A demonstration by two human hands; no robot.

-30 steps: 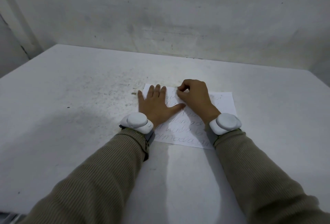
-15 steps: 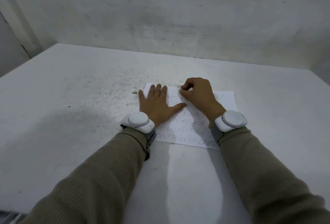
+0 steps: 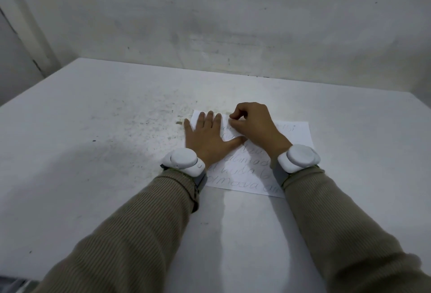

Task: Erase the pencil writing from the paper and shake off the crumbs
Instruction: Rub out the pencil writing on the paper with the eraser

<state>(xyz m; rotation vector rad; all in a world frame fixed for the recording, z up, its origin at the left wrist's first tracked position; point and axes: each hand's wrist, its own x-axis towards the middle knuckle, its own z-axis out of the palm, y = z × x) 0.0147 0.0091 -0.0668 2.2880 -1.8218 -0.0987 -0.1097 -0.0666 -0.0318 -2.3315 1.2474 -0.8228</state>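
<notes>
**Hands Meet at the Top of a Handwritten Sheet**

A sheet of white paper [image 3: 296, 136] lies flat on a pale grey worktop [image 3: 93, 152], slightly right of centre and turned a little askew. Its far-left corner points toward the wall [image 3: 233, 24]. Lines of looping pencil writing [image 3: 242, 171] show on the near half of the sheet, 3 of them plain between the wrists, and a few faint strokes show near the far-right corner.

The person's left hand [image 3: 210, 138] rests palm down on the left part of the paper. Its fingers [image 3: 211, 117] are straight and spread, the little finger lies off the sheet on the worktop, and the thumb reaches right across the writing. The right hand [image 3: 254, 127] sits just beside it at the top of the sheet, knuckles raised and touching the left thumb's tip. Its fingers [image 3: 235, 115] are curled, with forefinger and thumb drawn together against the paper. Whether they pinch anything cannot be told, since the spot is too small and pale against the sheet.

Each wrist carries 1 rounded white device, the left device [image 3: 184, 160] over the paper's left edge and the right device [image 3: 298, 158] over its right half. Ribbed olive-brown sleeves, the left sleeve [image 3: 130, 234] and the right sleeve [image 3: 338, 234], run back toward the camera.

Dark specks [image 3: 144, 124] are scattered over the worktop left of the sheet, and 1 small brownish crumb [image 3: 178, 123] lies near the left hand's little finger.
</notes>
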